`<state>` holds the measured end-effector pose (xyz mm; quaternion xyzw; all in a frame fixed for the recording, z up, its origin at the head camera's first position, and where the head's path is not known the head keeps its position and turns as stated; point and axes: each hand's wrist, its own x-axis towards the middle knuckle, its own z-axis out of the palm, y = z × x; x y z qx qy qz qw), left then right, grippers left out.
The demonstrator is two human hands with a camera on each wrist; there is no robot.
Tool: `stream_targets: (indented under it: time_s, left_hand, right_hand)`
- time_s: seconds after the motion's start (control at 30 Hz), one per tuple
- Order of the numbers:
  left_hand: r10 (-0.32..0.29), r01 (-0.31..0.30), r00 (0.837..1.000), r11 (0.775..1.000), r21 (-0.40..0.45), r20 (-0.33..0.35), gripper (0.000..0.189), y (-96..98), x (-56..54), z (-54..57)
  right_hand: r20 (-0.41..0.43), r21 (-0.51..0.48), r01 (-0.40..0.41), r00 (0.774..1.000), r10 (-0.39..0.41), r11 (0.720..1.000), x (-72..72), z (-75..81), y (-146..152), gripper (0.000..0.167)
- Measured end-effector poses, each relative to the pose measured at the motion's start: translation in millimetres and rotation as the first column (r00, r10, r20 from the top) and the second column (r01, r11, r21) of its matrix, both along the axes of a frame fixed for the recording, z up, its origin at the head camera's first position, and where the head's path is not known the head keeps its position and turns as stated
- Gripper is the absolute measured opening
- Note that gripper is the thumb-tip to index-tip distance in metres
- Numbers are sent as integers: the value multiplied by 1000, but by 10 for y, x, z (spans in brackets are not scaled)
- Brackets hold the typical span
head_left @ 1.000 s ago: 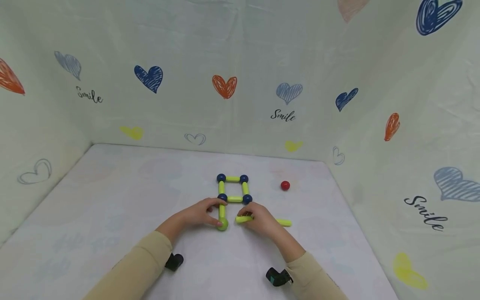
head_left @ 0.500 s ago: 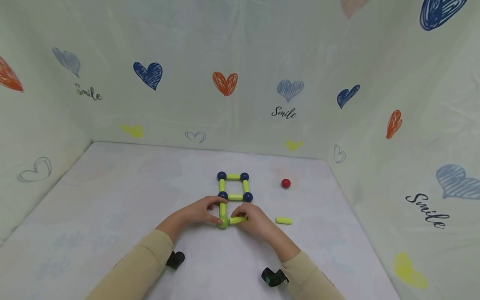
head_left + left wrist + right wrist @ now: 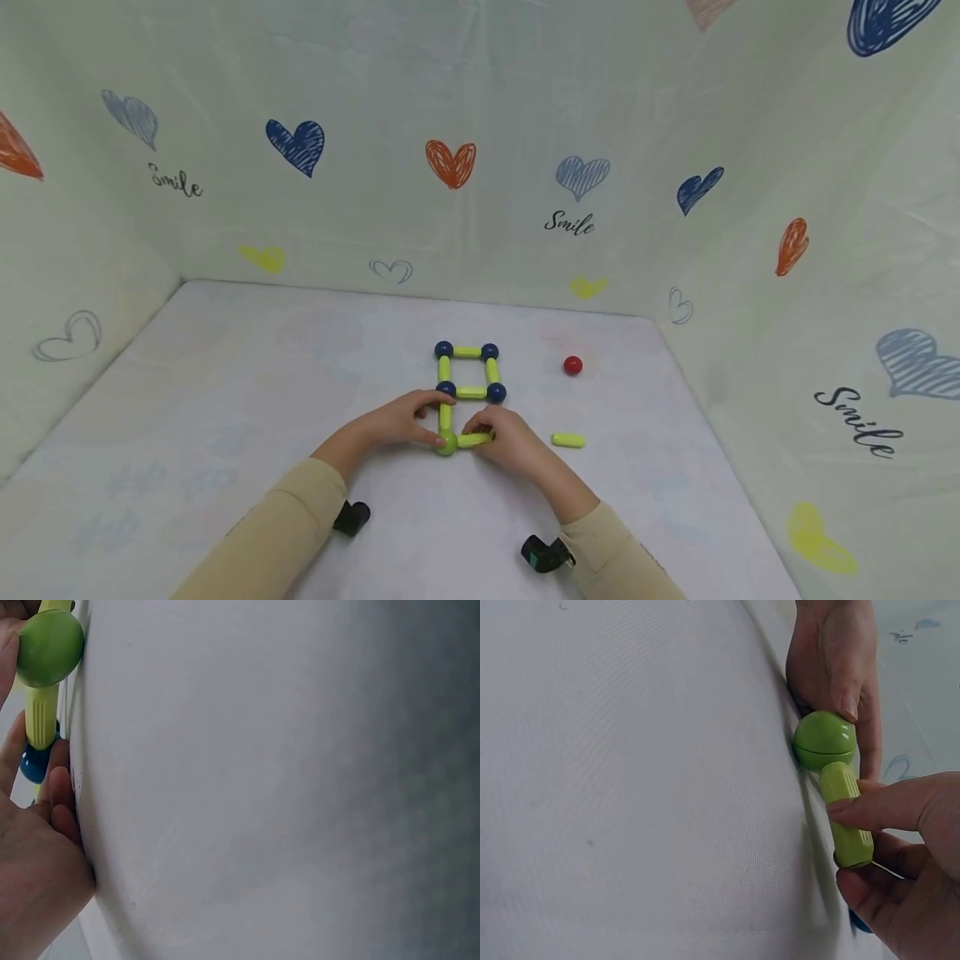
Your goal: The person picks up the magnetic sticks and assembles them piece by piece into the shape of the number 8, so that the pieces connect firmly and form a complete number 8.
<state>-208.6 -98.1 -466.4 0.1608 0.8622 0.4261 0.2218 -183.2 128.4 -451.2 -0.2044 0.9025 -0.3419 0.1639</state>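
Note:
A frame of yellow-green magnetic rods and blue balls (image 3: 490,352) lies on the table as a square. From its near left blue ball (image 3: 446,389), another rod (image 3: 446,416) runs toward the person to a larger green ball (image 3: 447,443). My left hand (image 3: 397,421) spans this rod, thumb on the green ball and fingers by the blue one. My right hand (image 3: 513,446) pinches a yellow-green magnetic rod (image 3: 847,817) between thumb and fingers. That rod's end meets the green ball in the right wrist view.
A loose yellow-green rod (image 3: 567,440) lies to the right of the right hand. Farther back on the right is a red ball (image 3: 573,366). The white-covered table (image 3: 247,375) ends at a curtain with printed hearts. Black wrist devices (image 3: 543,554) sit below both forearms.
My right hand has moved left with its rod, bringing the rod's end to the green ball. The left hand keeps its place on the frame.

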Motion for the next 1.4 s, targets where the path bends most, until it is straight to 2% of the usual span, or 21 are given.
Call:
stream_targets:
  time_s: [0.3,0.6,0.83,0.97,1.07,1.23,1.4]
  left_hand:
    - [8,-8,1000,1000,2,5,63,29,12,-44]
    - [2,-2,1000,1000,-3,-3,61,40,-10,8]
    - [16,-16,1000,999,-28,11,62,25,-4,-4]
    - [31,-30,999,999,-32,33,61,18,5,-19]
    - [33,-32,999,999,-28,41,62,13,13,-16]
    - [30,-29,999,999,-27,42,62,10,8,-12]
    - [20,-19,999,999,-28,32,63,6,-11,0]
  right_hand:
    - [11,-22,-2,1000,2,1000,36,-26,22,20]
    - [11,-26,7,1000,-7,1000,27,-24,48,19]
    - [1,-16,23,1000,-23,1000,7,81,142,24]
    - [-38,-20,87,995,-88,996,-59,152,250,23]
    - [-81,-23,169,982,-170,985,-134,188,344,22]
    - [-166,-38,296,940,-299,954,-279,226,514,23]
    - [-216,-79,362,904,-370,929,-437,265,699,26]
